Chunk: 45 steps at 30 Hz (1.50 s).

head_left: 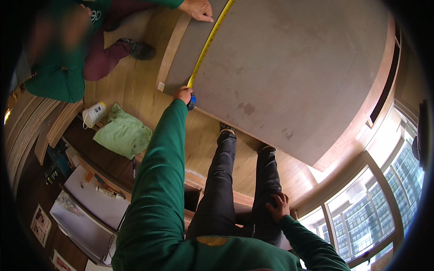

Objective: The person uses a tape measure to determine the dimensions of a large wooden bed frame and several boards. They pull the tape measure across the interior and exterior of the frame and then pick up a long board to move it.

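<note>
My left hand (182, 94) is closed around a blue tape measure (191, 102) at the near edge of a large grey-brown panel (289, 77) with pale wooden edging. The yellow blade (208, 44) runs out from it across the panel toward the far side, its far end out of view. A co-worker's hand (198, 9) rests on the panel beside the blade, one finger stretched toward it. My right hand (278, 206) lies on my right knee with its fingers spread, holding nothing.
A co-worker in green and maroon (68, 54) crouches at the far left. Near my left arm are a light green bag (123, 132), a white bucket (95, 114) and stacked boards (27, 126). Tubes and tools lie on a white surface (86, 192). A window (361, 212) stands at right.
</note>
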Each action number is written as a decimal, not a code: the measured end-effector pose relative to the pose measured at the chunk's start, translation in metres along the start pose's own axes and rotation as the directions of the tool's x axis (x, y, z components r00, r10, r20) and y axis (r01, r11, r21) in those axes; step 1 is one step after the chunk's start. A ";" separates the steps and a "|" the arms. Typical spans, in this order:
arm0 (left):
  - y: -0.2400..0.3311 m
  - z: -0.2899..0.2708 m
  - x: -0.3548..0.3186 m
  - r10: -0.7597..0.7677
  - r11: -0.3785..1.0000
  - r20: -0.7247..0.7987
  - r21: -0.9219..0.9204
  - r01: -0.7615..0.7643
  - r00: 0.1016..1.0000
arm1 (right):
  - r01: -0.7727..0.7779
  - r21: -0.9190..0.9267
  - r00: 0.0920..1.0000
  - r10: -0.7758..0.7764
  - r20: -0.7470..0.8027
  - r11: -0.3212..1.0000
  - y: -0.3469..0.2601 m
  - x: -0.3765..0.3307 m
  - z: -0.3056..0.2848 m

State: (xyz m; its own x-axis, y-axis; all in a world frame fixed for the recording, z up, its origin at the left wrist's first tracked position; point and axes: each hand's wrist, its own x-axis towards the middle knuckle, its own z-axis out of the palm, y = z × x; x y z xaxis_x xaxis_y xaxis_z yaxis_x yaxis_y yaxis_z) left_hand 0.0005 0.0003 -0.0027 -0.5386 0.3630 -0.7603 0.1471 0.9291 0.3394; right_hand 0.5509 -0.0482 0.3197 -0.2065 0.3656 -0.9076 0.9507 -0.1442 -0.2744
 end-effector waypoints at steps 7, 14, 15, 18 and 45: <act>-0.015 0.010 0.020 0.054 0.998 -0.012 0.016 -0.053 0.998 | -0.013 0.008 1.000 0.013 0.016 1.000 0.017 0.001 0.006; -0.031 -0.001 0.018 0.072 0.992 0.044 -0.106 -0.067 0.996 | 0.005 -0.059 1.000 -0.006 -0.019 0.998 0.014 0.003 -0.002; -0.027 0.001 0.016 0.073 0.992 0.062 -0.110 -0.066 0.995 | -0.009 -0.064 1.000 0.008 -0.014 0.998 0.013 0.000 -0.002; -0.022 -0.001 0.010 0.042 0.991 0.067 -0.130 -0.033 0.997 | -0.026 -0.062 1.000 0.025 -0.016 0.998 0.011 -0.003 -0.004; 0.098 0.002 -0.122 -0.219 0.950 0.021 -0.223 0.218 0.976 | -0.023 0.210 0.996 0.041 -0.081 0.977 0.086 -0.022 0.011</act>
State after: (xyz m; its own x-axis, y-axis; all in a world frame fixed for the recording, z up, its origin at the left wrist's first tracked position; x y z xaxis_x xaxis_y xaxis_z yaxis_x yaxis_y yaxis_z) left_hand 0.0820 0.0468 0.1223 -0.5405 0.1526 -0.8274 -0.1627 0.9459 0.2808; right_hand 0.6346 -0.0788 0.3128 -0.1479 0.4324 -0.8895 0.8857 -0.3423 -0.3137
